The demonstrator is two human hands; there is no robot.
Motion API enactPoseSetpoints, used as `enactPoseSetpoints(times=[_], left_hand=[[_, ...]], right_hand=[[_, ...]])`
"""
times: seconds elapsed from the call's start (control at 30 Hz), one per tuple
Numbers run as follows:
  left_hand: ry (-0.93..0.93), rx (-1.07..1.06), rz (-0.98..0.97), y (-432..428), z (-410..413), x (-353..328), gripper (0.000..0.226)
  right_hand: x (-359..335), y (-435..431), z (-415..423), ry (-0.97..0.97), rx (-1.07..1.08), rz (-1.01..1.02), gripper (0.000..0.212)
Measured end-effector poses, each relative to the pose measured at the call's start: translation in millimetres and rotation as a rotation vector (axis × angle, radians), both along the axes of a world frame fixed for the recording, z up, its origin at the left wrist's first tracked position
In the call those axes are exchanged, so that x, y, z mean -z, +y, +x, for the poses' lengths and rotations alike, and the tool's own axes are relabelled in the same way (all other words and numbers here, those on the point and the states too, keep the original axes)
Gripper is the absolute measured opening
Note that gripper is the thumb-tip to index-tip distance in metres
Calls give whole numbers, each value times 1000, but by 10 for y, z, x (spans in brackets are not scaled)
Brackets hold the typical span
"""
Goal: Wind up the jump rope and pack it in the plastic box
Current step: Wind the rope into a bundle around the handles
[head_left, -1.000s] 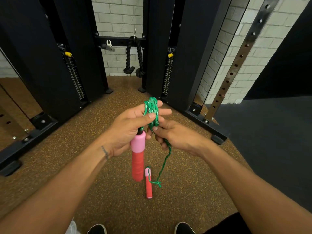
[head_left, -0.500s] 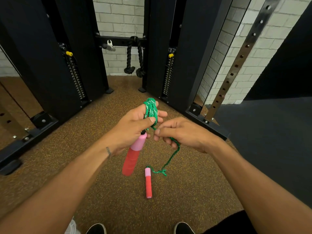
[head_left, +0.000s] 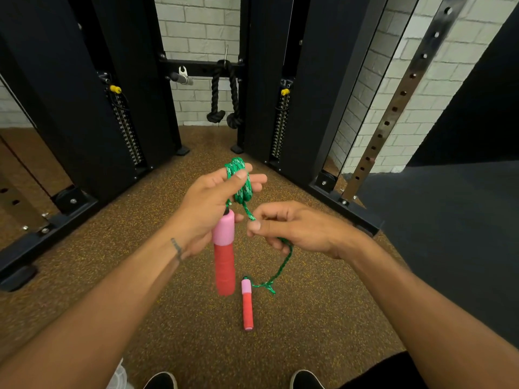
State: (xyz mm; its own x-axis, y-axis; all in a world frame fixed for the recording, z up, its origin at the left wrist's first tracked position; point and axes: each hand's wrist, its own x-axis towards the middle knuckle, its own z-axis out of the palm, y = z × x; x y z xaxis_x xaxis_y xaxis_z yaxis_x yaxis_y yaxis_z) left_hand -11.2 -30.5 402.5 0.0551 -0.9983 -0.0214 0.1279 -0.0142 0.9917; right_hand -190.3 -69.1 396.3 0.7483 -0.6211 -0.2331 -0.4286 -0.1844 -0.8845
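Black shoes [head_left: 160, 380] are noted nearest, below the hanging handle [head_left: 223, 256]. The second handle [head_left: 247, 304] is laid on the speckled floor [head_left: 112, 262], just right of the hanging handle's lower end. The hanging handle, pink over red, is suspended upright under the left hand [head_left: 207, 203]. Above it, the green cord [head_left: 241, 181] is looped round that hand's fingers and pinned by the thumb. Right of the hanging handle, the cord is pinched by the right hand [head_left: 297, 226]; slack is trailed to the second handle. Far behind, a black knotted rope [head_left: 224, 94] is hung on the machine frame [head_left: 202, 67].
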Motion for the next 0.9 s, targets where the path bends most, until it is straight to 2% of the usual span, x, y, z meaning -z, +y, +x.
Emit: enactPoseSetpoints(times=[0.07, 0.1, 0.2, 0.27, 0.4, 0.53, 0.67, 0.9], left_hand=[[36, -8, 7, -9, 36, -20, 27], [-9, -8, -1, -14, 57, -16, 23], [-300, 50, -11, -25, 128, 29, 19], [-374, 144, 32, 1, 147, 36, 24], [-388, 393, 110, 73, 100, -41, 40], [-381, 519, 98, 86, 102, -74, 45], [-370, 509, 71, 74, 114, -51, 39], [-389, 448, 27, 72, 99, -38, 33]], right_hand=[[-12, 7, -12, 14, -24, 53, 24], [-20, 16, -21, 25, -53, 80, 24], [-51, 56, -33, 13, -99, 37, 26], [-106, 68, -37, -71, -44, -46, 27], [-220, 31, -98, -272, 112, -115, 22], [-207, 32, -73, -336, 188, -168, 17], [-193, 22, -49, -372, 281, -195, 17], [-99, -85, -28, -309, 353, -249, 22]])
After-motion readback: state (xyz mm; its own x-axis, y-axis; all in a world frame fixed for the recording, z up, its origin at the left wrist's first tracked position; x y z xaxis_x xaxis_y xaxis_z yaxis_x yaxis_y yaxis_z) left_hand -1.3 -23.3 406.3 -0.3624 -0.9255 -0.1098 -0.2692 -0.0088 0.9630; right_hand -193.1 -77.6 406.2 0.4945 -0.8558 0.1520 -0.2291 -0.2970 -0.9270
